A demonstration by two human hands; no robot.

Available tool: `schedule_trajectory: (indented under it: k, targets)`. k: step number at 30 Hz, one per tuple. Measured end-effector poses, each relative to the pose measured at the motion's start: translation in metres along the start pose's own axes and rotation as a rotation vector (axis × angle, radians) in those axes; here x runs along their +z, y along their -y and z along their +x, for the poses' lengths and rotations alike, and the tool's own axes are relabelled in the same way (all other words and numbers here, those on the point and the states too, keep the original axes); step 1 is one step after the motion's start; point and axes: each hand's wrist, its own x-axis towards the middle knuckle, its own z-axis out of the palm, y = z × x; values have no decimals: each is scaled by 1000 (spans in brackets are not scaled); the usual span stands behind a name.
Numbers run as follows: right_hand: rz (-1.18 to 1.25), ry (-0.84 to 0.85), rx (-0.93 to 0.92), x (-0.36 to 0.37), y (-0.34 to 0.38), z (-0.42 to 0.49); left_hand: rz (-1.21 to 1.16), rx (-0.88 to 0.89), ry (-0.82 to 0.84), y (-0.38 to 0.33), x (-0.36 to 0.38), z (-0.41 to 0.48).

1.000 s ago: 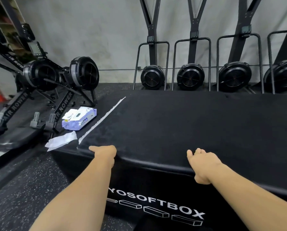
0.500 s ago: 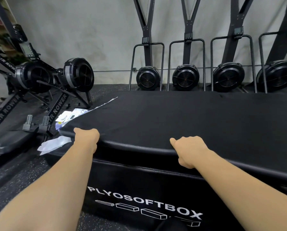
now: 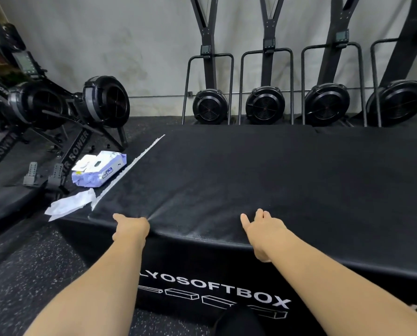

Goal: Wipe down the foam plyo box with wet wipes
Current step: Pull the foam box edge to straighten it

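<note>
The black foam plyo box (image 3: 263, 170) fills the middle of the head view, with white "SOFTBOX" lettering on its front face. Its top flap lies flat, and a white strip (image 3: 130, 168) shows along the flap's left edge. My left hand (image 3: 131, 227) is closed on the flap's near edge, close to the left corner, creasing it. My right hand (image 3: 263, 229) holds the same edge further right, fingers on top and thumb below. A purple pack of wet wipes (image 3: 98, 172) and a loose white wipe (image 3: 69, 207) lie on the box's left end, beyond the flap.
Two air rowers (image 3: 57, 105) stand on the floor to the left of the box. Several upright fan machines (image 3: 264, 105) line the wall behind it. Speckled black rubber floor (image 3: 32, 275) lies at the near left.
Half a second ago both hands held the top flap's near edge raised, hiding most of the wipes pack. The flap now lies flat again and the pack and white strip show fully.
</note>
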Motion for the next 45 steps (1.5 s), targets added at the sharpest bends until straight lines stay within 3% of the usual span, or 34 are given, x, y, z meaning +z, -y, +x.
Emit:
schedule_trajectory:
  k: [6,11,19,25,34,45]
  targets:
    - [143,75,-58,-41,-6,-14,332,67,44,-13,-28,-25]
    - [249,-127,-127,-76,7,-31,396,245,73,-35,-56,-51]
    - [251,-156,-199,-116,33,-6,384,418,166,-79,-54,-52]
    - [235,-175,-257,-137,54,58,274,441,271,-98,-24,-8]
    - [156,-180,-363,-188,92,174,360,388,264,-135,8,80]
    - [119,-165,-515,-268,150,205,412,287,279,-152,-59,136]
